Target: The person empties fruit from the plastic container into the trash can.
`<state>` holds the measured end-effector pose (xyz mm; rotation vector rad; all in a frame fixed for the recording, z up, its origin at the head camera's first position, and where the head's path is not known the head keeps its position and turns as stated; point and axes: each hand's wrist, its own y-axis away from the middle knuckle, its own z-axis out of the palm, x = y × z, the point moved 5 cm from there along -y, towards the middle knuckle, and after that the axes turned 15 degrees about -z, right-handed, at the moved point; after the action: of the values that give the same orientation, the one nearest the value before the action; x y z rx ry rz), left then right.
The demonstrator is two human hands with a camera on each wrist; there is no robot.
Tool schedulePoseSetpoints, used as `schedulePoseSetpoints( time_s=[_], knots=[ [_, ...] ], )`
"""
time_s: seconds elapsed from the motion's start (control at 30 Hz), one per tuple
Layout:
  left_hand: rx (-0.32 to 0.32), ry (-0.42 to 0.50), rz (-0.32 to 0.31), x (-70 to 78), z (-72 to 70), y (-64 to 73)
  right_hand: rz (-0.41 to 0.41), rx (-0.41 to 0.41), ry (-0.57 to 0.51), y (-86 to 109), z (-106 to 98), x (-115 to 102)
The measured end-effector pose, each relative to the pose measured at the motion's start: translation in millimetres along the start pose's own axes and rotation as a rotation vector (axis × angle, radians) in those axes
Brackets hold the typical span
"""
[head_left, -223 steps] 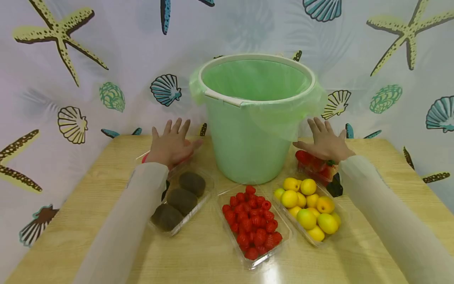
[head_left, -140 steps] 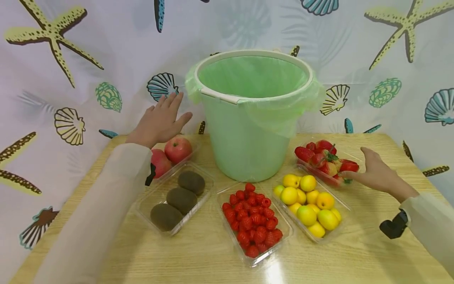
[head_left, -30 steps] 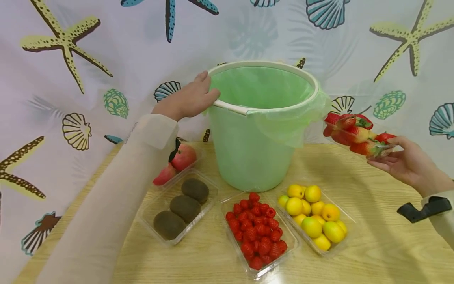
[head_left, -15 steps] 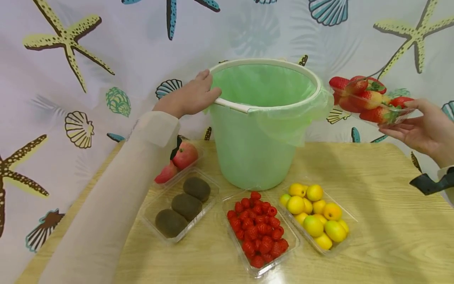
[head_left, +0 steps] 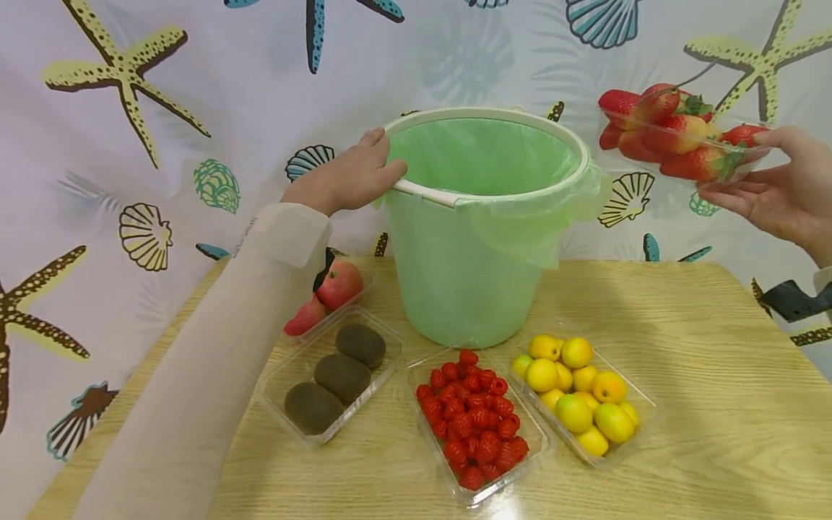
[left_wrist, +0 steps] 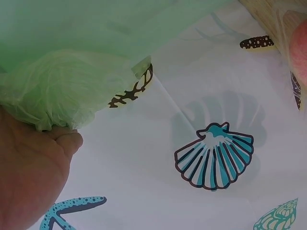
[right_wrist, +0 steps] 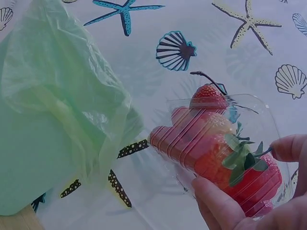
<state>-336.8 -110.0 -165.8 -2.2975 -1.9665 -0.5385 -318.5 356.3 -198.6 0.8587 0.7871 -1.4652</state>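
High at the right in the head view, my right hand (head_left: 776, 184) holds a clear plastic tray of strawberries (head_left: 679, 137) in the air by its near end. In the right wrist view the thumb lies on the rim and the fingers (right_wrist: 218, 201) are beneath the tray. My left hand (head_left: 354, 173) grips the left rim of a pale green bucket (head_left: 464, 267), pressing on its green bag liner (left_wrist: 62, 91). The bucket stands upright at the back of the table, and its lower inside is hidden.
In front of the bucket lie clear trays of raspberries (head_left: 471, 419), yellow fruits (head_left: 578, 393) and dark brown kiwis (head_left: 338, 375). Pink apples (head_left: 339, 284) sit in a tray at the left, partly behind my left sleeve. A patterned cloth (head_left: 247, 87) hangs behind the wooden table (head_left: 702, 404).
Both hands began spread out near the bucket. My left hand moved onto its rim and grips it. My right hand took the strawberry tray off the table and raised it; the other trays stayed.
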Motion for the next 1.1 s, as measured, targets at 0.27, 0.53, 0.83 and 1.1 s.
schedulePoseSetpoints(
  time_s=[0.27, 0.53, 0.83, 1.1],
  knots=[
    [0.003, 0.016, -0.002, -1.1, 0.8, -0.3, -0.026, -0.023, 0.028, -4.1, 26.8, -6.7],
    [0.006, 0.025, -0.01, -2.7, 2.6, -0.7, -0.028, -0.09, -0.034, -3.2, 57.6, 1.1],
    [0.008, 0.03, -0.016, -4.7, 1.9, 1.2, 0.098, -0.146, -0.096, -11.5, 102.5, 17.2],
    [0.01, 0.029, -0.005, -2.8, 1.7, 0.0, 0.174, -0.211, -0.07, -21.1, 136.6, 26.4]
  ],
)
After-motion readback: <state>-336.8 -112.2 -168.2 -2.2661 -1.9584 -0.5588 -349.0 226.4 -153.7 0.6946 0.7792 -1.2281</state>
